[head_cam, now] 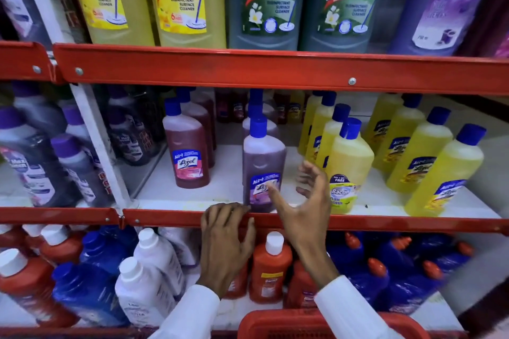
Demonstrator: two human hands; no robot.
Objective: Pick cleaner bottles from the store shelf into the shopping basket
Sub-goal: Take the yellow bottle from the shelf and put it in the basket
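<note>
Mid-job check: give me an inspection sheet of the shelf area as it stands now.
Surface: white middle shelf behind a red rail.
Job's things: purple Lizol bottle upright at the front; red basket below, contents hidden.
Clutter: yellow bottles right, reddish bottle left.
Grippers: left hand rests on the rail; right hand open beside the purple bottle, not gripping.
Cables: nothing seen.
Surroundings: stocked shelves above and below.

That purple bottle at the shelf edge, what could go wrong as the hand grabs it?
The purple bottle stands at the very front of the middle shelf, so a clumsy touch from the open right hand might tip it off. The yellow bottle sits close beside and could get knocked.
</note>
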